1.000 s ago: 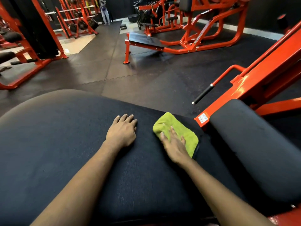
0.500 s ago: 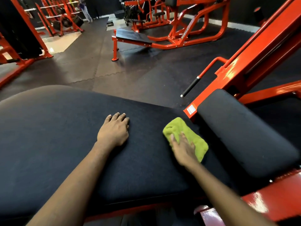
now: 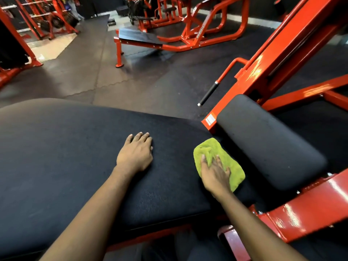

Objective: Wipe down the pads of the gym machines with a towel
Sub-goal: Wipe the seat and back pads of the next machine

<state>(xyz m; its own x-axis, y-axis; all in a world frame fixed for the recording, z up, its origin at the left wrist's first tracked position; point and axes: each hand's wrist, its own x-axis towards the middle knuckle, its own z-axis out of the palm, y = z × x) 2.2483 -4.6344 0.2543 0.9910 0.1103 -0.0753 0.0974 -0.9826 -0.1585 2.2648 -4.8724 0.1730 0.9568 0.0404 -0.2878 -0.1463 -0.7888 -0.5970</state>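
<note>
Black pad [image 3: 66, 157] bears flat, open-fingered left hand [image 3: 134, 154] and right hand [image 3: 214, 176] pressing green towel [image 3: 208, 147], fingers spread; frame sticker [image 3: 210, 119] unreadable.

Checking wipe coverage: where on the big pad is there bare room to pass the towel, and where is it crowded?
Bare: the large black pad left of the left hand, out to its rounded edge; also a narrower strip between left hand and green towel. Crowded: the pad's right end, where the right hand presses the towel beside the smaller pad.
</note>
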